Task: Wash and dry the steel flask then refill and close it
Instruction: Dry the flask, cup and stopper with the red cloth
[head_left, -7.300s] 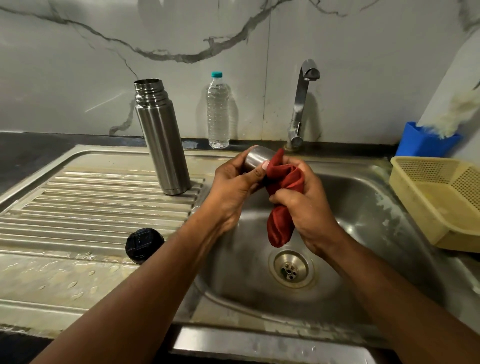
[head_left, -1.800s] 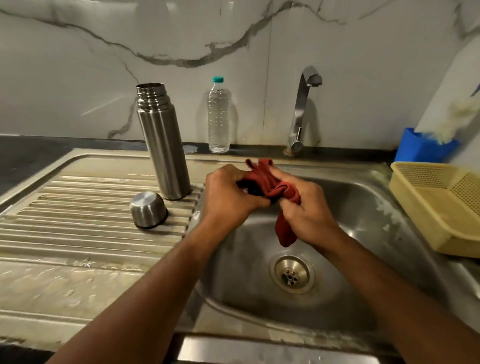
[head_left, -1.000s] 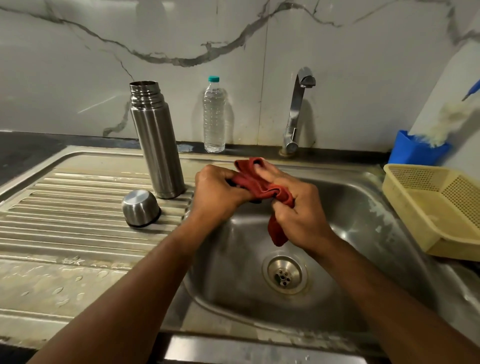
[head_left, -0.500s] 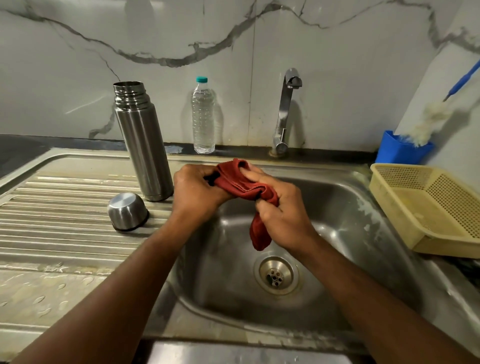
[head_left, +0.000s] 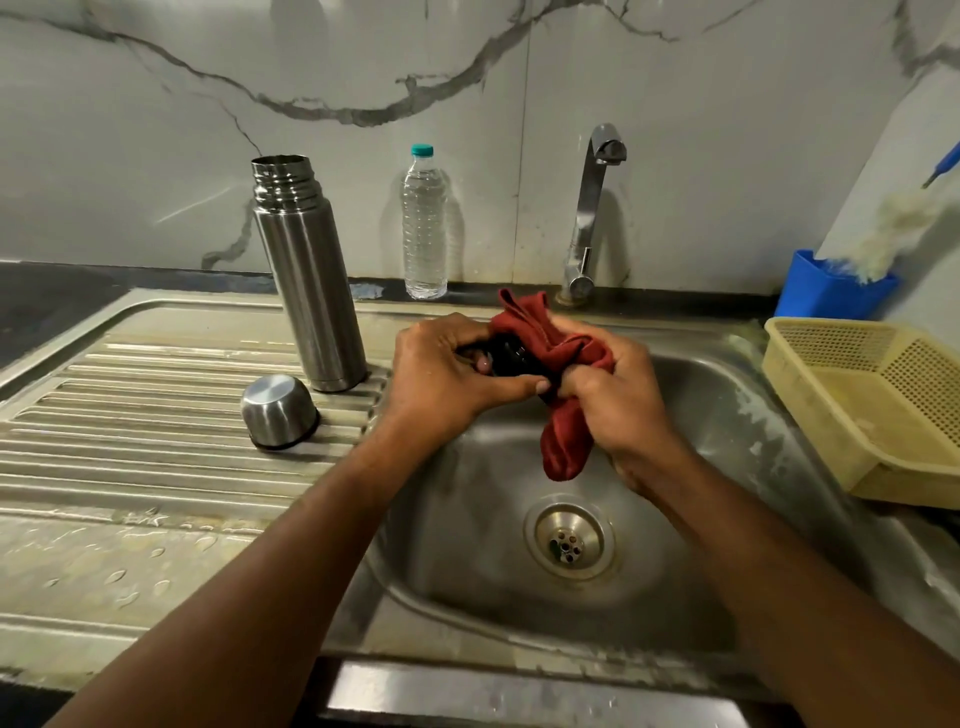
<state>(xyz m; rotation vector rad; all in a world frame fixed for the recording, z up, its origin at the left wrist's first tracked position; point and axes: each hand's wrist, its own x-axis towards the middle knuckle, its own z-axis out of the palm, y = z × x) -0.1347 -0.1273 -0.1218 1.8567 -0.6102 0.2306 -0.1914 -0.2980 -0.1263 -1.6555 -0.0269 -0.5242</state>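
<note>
The steel flask (head_left: 306, 280) stands upright and uncapped on the ribbed drainboard (head_left: 130, 415). Its steel cup lid (head_left: 278, 410) lies upside down in front of it. Over the sink basin (head_left: 727, 415) my left hand (head_left: 447, 374) grips a black stopper (head_left: 511, 358), mostly hidden between fingers and cloth. My right hand (head_left: 618, 395) holds a red cloth (head_left: 561, 364) wrapped against the stopper, with one end hanging down. A clear water bottle (head_left: 425, 228) with a teal cap stands at the back wall.
A steel tap (head_left: 589, 208) rises behind the basin, and the drain (head_left: 569, 540) sits below my hands. A yellow plastic basket (head_left: 872, 405) rests on the right rim, with a blue holder (head_left: 836, 286) and brush behind it. Water drops lie on the near-left counter.
The steel cup lid went from my hands to the drainboard, and the black stopper left the drainboard for my left hand. In the last second both hands keep working the cloth around it.
</note>
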